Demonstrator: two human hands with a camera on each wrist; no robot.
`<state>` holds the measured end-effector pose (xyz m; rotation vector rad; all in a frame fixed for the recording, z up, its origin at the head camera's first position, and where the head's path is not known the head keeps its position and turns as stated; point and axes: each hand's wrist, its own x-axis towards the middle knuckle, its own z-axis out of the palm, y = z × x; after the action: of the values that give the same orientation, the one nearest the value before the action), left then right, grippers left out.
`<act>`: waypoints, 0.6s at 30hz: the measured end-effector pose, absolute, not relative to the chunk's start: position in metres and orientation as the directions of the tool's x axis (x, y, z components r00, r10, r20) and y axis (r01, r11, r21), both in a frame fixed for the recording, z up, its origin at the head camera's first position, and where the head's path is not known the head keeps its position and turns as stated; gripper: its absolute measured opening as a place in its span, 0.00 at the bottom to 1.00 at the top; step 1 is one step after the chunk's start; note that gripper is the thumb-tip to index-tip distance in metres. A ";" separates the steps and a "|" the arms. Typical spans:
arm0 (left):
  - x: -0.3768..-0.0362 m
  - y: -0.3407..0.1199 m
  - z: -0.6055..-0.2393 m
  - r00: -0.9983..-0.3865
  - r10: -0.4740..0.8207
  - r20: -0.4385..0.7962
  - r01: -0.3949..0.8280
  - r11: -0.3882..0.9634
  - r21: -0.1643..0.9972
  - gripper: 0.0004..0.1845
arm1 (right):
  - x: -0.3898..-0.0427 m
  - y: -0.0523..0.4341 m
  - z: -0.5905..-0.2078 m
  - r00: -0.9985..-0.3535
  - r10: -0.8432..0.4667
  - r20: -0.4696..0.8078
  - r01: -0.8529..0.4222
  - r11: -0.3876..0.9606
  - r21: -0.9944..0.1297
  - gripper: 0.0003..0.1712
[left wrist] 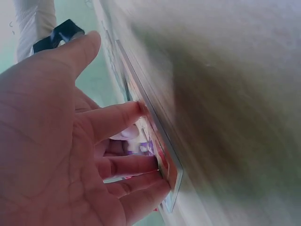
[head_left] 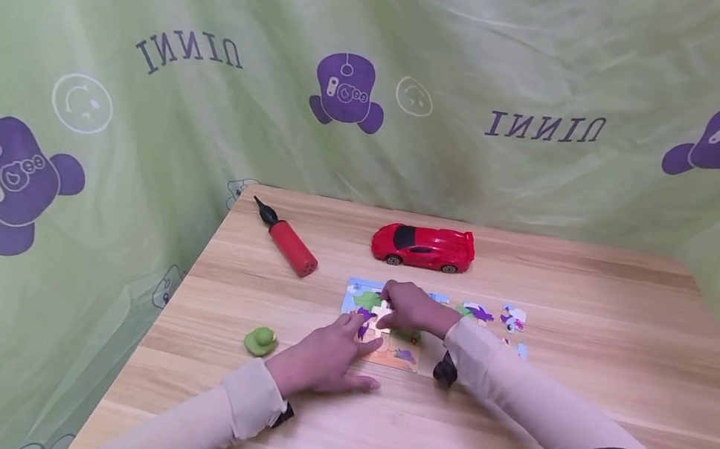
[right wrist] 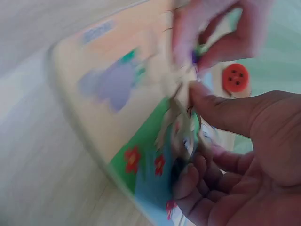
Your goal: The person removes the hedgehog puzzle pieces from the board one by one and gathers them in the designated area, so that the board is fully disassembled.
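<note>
A jigsaw puzzle in a flat tray (head_left: 355, 285) lies on the wooden table, its picture partly hidden by both hands. My left hand (head_left: 322, 357) rests its fingertips on the puzzle's near left part, thumb spread away from them. In the left wrist view, the fingers (left wrist: 117, 120) reach fairly straight onto the thin board (left wrist: 175, 172). Over the middle of the tray, my right hand (head_left: 413, 308) pinches a puzzle piece (right wrist: 181, 134) between thumb and fingers. That piece is blurred in the right wrist view, tilted above the picture of grapes (right wrist: 113, 84) and red flowers.
Loose puzzle pieces (head_left: 513, 318) lie right of the tray, some behind the right forearm. A red toy car (head_left: 424, 247) stands beyond it. At the back left lies a red hand pump (head_left: 293, 248); a green toy duck (head_left: 261, 341) sits left. Green curtain (head_left: 474, 171) surrounds the table.
</note>
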<state>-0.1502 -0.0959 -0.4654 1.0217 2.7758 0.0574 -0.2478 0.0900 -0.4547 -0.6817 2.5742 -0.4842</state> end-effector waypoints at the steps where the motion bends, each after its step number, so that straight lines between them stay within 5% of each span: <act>1: -0.150 -0.096 -0.465 -0.747 0.645 -0.160 0.638 0.764 0.098 0.39 | -0.249 0.090 -0.454 -0.783 -0.530 -0.326 -0.372 0.819 -0.437 0.22; 7: -0.150 -0.094 -0.466 -0.751 0.635 -0.181 0.630 0.771 0.091 0.41 | -0.250 0.099 -0.442 -0.784 -0.571 -0.242 -0.405 0.767 -0.498 0.06; 12: -0.149 -0.092 -0.467 -0.747 0.642 -0.174 0.638 0.765 0.087 0.43 | -0.252 0.131 -0.425 -0.790 -0.590 -0.167 -0.422 0.721 -0.549 0.05; 18: -0.148 -0.093 -0.467 -0.755 0.635 -0.163 0.626 0.772 0.113 0.42 | -0.256 0.181 -0.418 -0.787 -0.540 -0.300 -0.288 0.750 -0.595 0.04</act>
<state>-0.1481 -0.0931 -0.4672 0.9974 2.7737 0.0754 -0.2560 0.1807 -0.4181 -0.6274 2.4880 -0.7406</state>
